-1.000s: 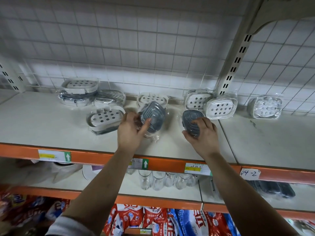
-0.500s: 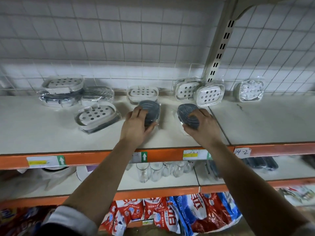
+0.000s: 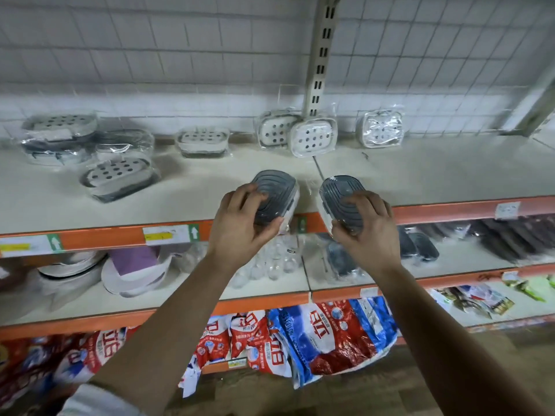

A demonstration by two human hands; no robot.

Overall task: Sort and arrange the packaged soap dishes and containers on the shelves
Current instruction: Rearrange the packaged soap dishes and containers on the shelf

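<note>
While my left hand (image 3: 240,232) grips one grey dish (image 3: 271,190) and my right hand (image 3: 368,235) grips its twin (image 3: 339,193), both hover over the shelf lip (image 3: 120,239) beneath my fingers (image 3: 247,195); slick plastic wrap (image 3: 293,204) could let either slip and fall.

Store shelving (image 3: 210,190) with orange front edges (image 3: 105,240).
Behind it a white wire grid (image 3: 180,55) and a slotted upright post (image 3: 321,55); below, a brown floor (image 3: 360,394).

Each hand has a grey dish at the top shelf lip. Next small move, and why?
Probably lower both toward the middle shelf. The left hand grips the left grey dish and the right hand the right grey dish at the top shelf's front edge; similar dark packaged dishes lie just below, while the top shelf's other dishes have white perforated tops.
</note>
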